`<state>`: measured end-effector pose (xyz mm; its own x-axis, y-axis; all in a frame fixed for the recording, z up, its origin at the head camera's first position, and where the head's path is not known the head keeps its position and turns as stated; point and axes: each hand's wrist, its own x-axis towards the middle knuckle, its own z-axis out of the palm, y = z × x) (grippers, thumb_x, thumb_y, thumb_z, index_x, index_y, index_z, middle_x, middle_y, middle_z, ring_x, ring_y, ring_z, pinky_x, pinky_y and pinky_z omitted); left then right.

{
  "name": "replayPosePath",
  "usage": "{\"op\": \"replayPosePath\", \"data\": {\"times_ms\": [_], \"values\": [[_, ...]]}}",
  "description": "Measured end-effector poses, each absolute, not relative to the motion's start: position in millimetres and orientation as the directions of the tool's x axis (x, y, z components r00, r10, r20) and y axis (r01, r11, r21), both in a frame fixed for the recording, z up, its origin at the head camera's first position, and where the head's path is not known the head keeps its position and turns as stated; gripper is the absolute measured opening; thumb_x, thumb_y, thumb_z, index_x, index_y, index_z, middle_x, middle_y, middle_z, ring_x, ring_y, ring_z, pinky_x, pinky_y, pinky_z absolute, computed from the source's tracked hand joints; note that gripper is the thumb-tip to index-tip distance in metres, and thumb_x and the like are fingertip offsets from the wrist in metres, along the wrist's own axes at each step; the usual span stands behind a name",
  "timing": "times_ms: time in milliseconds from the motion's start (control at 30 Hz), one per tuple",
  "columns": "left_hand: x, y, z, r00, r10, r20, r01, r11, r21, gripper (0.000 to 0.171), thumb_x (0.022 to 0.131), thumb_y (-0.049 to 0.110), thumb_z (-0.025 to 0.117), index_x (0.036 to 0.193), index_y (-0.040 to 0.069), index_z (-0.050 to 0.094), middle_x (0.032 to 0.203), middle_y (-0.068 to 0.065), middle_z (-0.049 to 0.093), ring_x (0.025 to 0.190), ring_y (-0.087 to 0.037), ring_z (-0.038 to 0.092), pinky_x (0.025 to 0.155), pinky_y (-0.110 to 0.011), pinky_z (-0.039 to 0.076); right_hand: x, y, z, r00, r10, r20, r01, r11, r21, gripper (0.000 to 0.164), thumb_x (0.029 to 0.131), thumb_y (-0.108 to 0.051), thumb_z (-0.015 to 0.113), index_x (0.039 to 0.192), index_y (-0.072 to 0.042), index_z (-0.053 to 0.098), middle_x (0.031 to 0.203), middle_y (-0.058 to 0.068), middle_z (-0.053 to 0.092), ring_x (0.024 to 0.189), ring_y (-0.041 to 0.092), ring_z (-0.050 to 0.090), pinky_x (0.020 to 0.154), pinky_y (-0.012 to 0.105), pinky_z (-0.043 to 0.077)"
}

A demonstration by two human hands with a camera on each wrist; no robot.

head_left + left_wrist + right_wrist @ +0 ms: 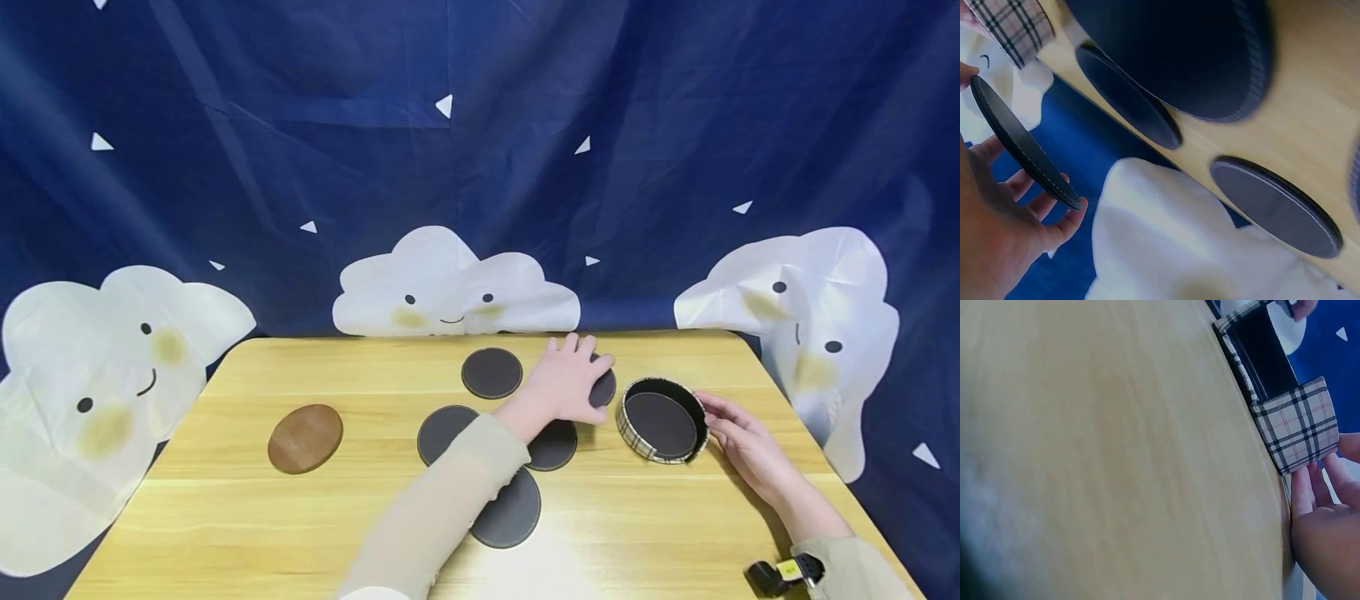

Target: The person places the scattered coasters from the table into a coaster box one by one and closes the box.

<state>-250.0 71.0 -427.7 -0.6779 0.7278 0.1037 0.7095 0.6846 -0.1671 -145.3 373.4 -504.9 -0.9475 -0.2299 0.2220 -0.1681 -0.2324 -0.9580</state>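
Clearly, L hand holds blk coaster rim-to-rim nr far edge of table, prob. for an even grip; R hand grips plaid holder by its wall, twd right edge, prob. steadying it.

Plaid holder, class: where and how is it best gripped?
Probably pinch the upright wall of the plaid holder from the right, where the right hand holds it: the wall rises from the table and looks unbroken there, but the near side has a gap.

Dk blue cloth at back w/ white smiley clouds & sm triangles; lt wood table in front
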Motion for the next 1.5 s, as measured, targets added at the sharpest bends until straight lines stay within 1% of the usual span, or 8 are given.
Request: {"op": "replayPosePath", "data": {"times_ms": [100, 200, 400, 533, 733, 967, 1067, 1500], "values": [[-244.4, 83.7, -426.5, -0.658, 0.744, 0.118, 0.723, 0.667, -0.179, 0.079, 0.08, 0.074, 0.066, 0.149, 0.037, 0.051, 0.141, 0.001, 0.05, 0.124, -0.02, 0.047, 0.095, -0.04, 0.043, -145.2, 374.4, -506.1, -0.949, -0.222, 0.224, -0.173, -0.228, -0.958, 0.053, 0.108, 0.012, 0.033, 0.138, -0.016, 0.067, 0.135, -0.012, 0.071, 0.122, -0.002, 0.064, 0.102, 0.009, 0.042], [-239.1, 96.2, -426.4, -0.643, 0.757, 0.116, 0.735, 0.652, -0.185, 0.08, 0.08, 0.076, 0.066, 0.149, 0.038, 0.05, 0.142, 0.003, 0.05, 0.125, -0.018, 0.047, 0.094, -0.038, 0.042, -145.3, 375.0, -507.5, -0.949, -0.218, 0.226, -0.176, -0.224, -0.958, 0.051, 0.108, 0.011, 0.034, 0.138, -0.016, 0.067, 0.136, -0.012, 0.071, 0.123, -0.002, 0.064, 0.103, 0.009, 0.042], [-229.4, 119.2, -429.9, -0.627, 0.774, 0.088, 0.748, 0.63, -0.209, 0.079, 0.083, 0.078, 0.063, 0.15, 0.041, 0.048, 0.145, 0.005, 0.048, 0.129, -0.016, 0.046, 0.096, -0.036, 0.041, -145.4, 375.4, -509.9, -0.951, -0.213, 0.222, -0.177, -0.212, -0.961, 0.051, 0.108, 0.011, 0.035, 0.137, -0.016, 0.066, 0.136, -0.012, 0.071, 0.123, -0.002, 0.064, 0.103, 0.009, 0.043], [-223.9, 131.7, -432.8, -0.626, 0.777, 0.07, 0.749, 0.624, -0.224, 0.081, 0.083, 0.081, 0.062, 0.153, 0.043, 0.045, 0.149, 0.005, 0.046, 0.131, -0.015, 0.046, 0.1, -0.037, 0.042, -144.8, 375.4, -510.2, -0.952, -0.214, 0.218, -0.178, -0.195, -0.965, 0.051, 0.109, 0.01, 0.035, 0.138, -0.017, 0.066, 0.136, -0.013, 0.07, 0.123, -0.003, 0.064, 0.102, 0.009, 0.042], [-216.4, 147.5, -435.5, -0.625, 0.779, 0.05, 0.752, 0.618, -0.23, 0.08, 0.084, 0.082, 0.06, 0.153, 0.046, 0.044, 0.149, 0.009, 0.045, 0.135, -0.014, 0.044, 0.107, -0.038, 0.04, -144.2, 376.2, -509.7, -0.952, -0.22, 0.214, -0.177, -0.177, -0.968, 0.048, 0.109, 0.008, 0.037, 0.138, -0.018, 0.065, 0.136, -0.015, 0.07, 0.124, -0.005, 0.063, 0.103, 0.008, 0.042], [-210.4, 160.4, -440.9, -0.607, 0.793, 0.051, 0.764, 0.6, -0.238, 0.078, 0.083, 0.083, 0.06, 0.151, 0.047, 0.045, 0.146, 0.01, 0.046, 0.13, -0.012, 0.044, 0.105, -0.036, 0.039, -144.5, 376.0, -510.0, -0.947, -0.237, 0.216, -0.176, -0.178, -0.968, 0.051, 0.11, 0.008, 0.035, 0.137, -0.023, 0.066, 0.137, -0.018, 0.068, 0.123, -0.006, 0.063, 0.102, 0.008, 0.043], [-209.2, 164.3, -443.1, -0.605, 0.795, 0.042, 0.767, 0.596, -0.237, 0.079, 0.082, 0.083, 0.06, 0.151, 0.048, 0.044, 0.145, 0.011, 0.045, 0.13, -0.012, 0.044, 0.106, -0.036, 0.039, -144.4, 375.6, -509.4, -0.945, -0.247, 0.214, -0.173, -0.177, -0.969, 0.053, 0.11, 0.008, 0.034, 0.136, -0.025, 0.066, 0.137, -0.018, 0.068, 0.123, -0.006, 0.062, 0.102, 0.008, 0.043], [-206.0, 176.4, -449.2, -0.619, 0.785, 0.009, 0.759, 0.602, -0.249, 0.074, 0.086, 0.083, 0.057, 0.151, 0.049, 0.046, 0.147, 0.013, 0.047, 0.132, -0.011, 0.044, 0.109, -0.035, 0.038, -142.7, 376.1, -507.2, -0.951, -0.24, 0.193, -0.154, -0.171, -0.973, 0.051, 0.11, 0.008, 0.035, 0.137, -0.023, 0.065, 0.136, -0.018, 0.068, 0.122, -0.006, 0.063, 0.101, 0.008, 0.043]]}}
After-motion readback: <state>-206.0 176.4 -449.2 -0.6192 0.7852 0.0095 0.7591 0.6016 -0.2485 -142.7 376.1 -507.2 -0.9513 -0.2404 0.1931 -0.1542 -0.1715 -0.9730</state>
